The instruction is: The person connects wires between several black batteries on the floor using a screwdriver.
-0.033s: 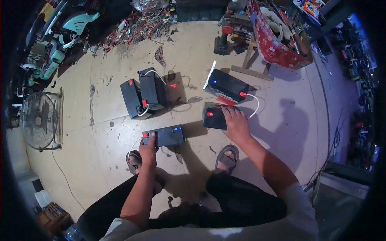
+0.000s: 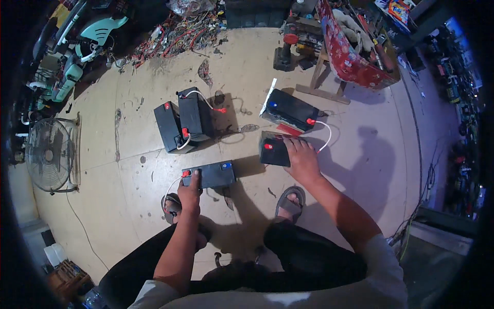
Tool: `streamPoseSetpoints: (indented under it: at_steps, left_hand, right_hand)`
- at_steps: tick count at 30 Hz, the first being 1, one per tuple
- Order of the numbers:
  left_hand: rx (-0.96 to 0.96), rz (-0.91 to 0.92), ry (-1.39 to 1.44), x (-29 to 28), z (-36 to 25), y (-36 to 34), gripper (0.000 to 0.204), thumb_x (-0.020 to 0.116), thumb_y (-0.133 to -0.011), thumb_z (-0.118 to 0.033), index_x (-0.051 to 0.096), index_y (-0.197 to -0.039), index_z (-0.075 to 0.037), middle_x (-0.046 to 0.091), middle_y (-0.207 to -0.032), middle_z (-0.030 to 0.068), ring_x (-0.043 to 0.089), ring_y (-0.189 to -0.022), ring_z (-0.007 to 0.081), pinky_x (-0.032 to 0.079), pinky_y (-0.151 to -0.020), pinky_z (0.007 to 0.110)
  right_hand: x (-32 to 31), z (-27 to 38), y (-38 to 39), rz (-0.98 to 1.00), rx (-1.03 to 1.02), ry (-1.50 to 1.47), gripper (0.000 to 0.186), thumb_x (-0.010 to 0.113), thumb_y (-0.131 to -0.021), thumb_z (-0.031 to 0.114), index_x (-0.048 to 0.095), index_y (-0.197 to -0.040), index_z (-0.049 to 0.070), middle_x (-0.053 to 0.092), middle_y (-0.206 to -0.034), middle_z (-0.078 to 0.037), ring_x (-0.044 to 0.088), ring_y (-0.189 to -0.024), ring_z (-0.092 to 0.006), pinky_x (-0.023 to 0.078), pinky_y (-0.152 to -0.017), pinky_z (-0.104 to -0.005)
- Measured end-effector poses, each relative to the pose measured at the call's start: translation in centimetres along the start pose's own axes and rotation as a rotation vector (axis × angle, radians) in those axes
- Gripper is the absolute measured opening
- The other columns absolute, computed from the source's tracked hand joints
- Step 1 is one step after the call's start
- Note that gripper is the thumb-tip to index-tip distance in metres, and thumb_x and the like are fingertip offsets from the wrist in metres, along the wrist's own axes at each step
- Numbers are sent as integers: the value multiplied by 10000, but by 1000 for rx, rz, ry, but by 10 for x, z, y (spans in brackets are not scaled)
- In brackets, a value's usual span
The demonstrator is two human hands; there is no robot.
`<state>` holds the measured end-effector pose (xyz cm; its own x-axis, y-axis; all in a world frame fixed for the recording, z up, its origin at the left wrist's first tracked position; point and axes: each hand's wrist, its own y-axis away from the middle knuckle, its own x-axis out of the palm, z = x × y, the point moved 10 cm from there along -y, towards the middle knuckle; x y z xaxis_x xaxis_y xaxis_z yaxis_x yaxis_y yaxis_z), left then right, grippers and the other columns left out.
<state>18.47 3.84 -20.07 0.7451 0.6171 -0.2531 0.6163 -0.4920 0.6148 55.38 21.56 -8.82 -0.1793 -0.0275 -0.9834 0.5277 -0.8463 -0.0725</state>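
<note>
Near my left foot, my left hand [image 2: 189,194] is closed on the left end of a black battery [image 2: 215,175]. This battery has a red and a blue terminal, and a white wire leads from the red one. To the right, my right hand [image 2: 303,160] is wrapped over the right end of another black battery [image 2: 274,151] with a red terminal. Just behind it a third black battery [image 2: 292,108] lies with a white wire curving from its red terminal. Farther left, a battery [image 2: 166,126] and a wired battery [image 2: 197,116] stand side by side. My right fingertips are partly hidden.
A fan [image 2: 49,154] stands at the left. Tangled wires and scraps [image 2: 177,38] are heaped at the back. A cordless drill [image 2: 284,51] stands beside a red patterned bin [image 2: 355,67] of tools on a wooden stand [image 2: 323,93]. My sandalled feet flank the near floor.
</note>
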Motion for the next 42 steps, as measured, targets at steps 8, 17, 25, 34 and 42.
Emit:
streamPoseSetpoints:
  at_steps: [8,17,25,34,42]
  left_hand:
    - [-1,-1,-46,5,-9,5,583,805,-891,-508,652,-1183,-28,687,-967,49,622,-776,144,532,-617,303]
    - [-6,63,-129,5,-5,1,644,738,-926,-556,600,-1275,-34,673,-1155,100,658,-1014,223,603,-743,400]
    - [64,11,-102,0,-8,-2,587,772,-910,-527,654,-1159,-8,655,-887,43,589,-682,129,490,-546,295]
    - [61,67,-151,2,0,-10,674,722,-924,-591,597,-1253,-16,684,-1088,123,673,-894,222,607,-655,385]
    - [55,65,-154,1,0,-9,650,718,-926,-596,605,-1241,-39,676,-997,77,646,-844,187,577,-663,367]
  right_hand:
    - [-8,-3,-5,-16,22,-36,941,949,-604,222,509,-1419,58,600,-1291,-149,582,-1215,-338,454,-1025,-467]
    - [-10,-1,-3,-39,21,-44,897,940,-619,223,523,-1396,56,601,-1286,-148,589,-1195,-339,455,-1011,-467]
    - [-10,-1,-1,-50,23,-49,893,938,-625,220,525,-1400,56,602,-1296,-155,587,-1200,-340,444,-1025,-470]
    - [-6,-3,0,-34,29,-20,925,944,-614,228,518,-1419,69,607,-1295,-142,585,-1212,-332,437,-1048,-462]
    - [-2,-5,-1,-41,37,-12,928,942,-608,253,515,-1414,80,612,-1286,-134,591,-1205,-321,450,-1030,-463]
